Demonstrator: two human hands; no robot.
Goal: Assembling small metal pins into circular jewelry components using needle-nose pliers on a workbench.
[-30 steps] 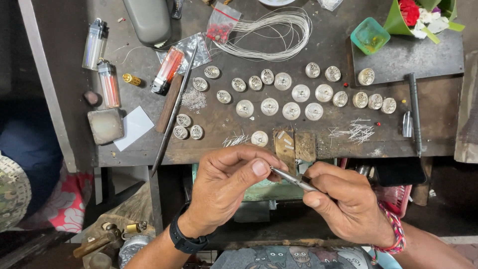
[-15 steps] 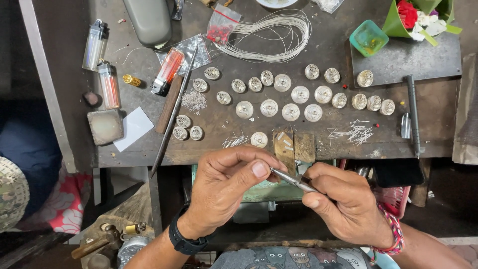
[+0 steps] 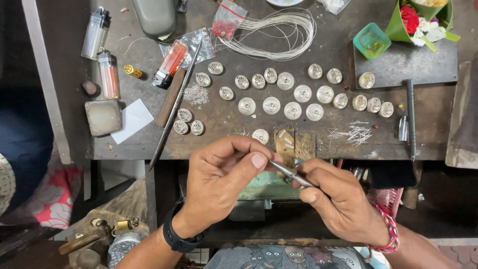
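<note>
— Tweezers, slim, silver metal (image 3: 291,174): where do they sit?

— I log them in my right hand (image 3: 343,204), pinched between thumb and fingers, which are curled shut around the shaft. The tip points up and left, just below the front edge of the dark, worn wooden workbench (image 3: 224,144).

— And your left hand (image 3: 224,184)?

— Thumb and forefinger pressed together right at the tweezer tip. Whether something tiny lies between them I cannot tell; it is too small to see. A black wristband (image 3: 179,239) is on that wrist, a braided red and pink bracelet (image 3: 391,234) on the right.

— Items nearest on the bench?

— One round, domed silver disc (image 3: 260,135) close to the edge above my left hand; beside it two small brass-coloured wooden blocks (image 3: 294,144). To the right, a scatter of short, fine silver wire pieces (image 3: 351,133).

— Further out?

— Rows of similar embossed silver discs (image 3: 294,94) across the middle. A coil of pale silver wire (image 3: 279,30) at the top. A long, thin metal rod (image 3: 175,104) lying slantwise at left, next to an orange lighter (image 3: 171,62). Two clear lighters (image 3: 102,55) at far left, a white paper square (image 3: 132,119), and a small green plastic cup (image 3: 371,41) at upper right.
</note>
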